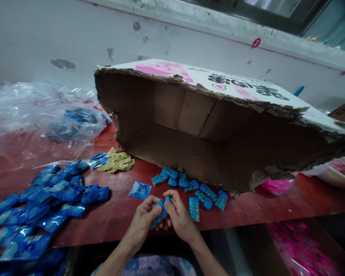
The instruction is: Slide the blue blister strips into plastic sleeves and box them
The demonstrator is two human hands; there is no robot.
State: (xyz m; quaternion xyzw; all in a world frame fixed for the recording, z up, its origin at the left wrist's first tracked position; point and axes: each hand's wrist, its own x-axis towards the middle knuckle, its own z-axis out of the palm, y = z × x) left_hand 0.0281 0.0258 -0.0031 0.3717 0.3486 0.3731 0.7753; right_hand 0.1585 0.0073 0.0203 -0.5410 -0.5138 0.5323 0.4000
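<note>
Near the table's front edge, my left hand (147,214) is closed around a small clear box of blue beads (158,219). My right hand (177,212) meets it from the right, thumb and fingers pinched on a small blue piece (168,199) that looks like its cap. Whether that piece is still joined to the box is hidden by the fingers. Just right of my hands stands a bead box with a blue cap (194,208). Beyond it lie several more bead boxes (205,193). A flat blue printed packet (140,190) rests left of them.
A large torn cardboard box (172,130) lies open toward me across the table. Many blue packets (60,193) are heaped at left, below a clear plastic bag (23,126). A crumpled yellow cloth (117,160) sits between. Pink items (301,245) fill a box below right.
</note>
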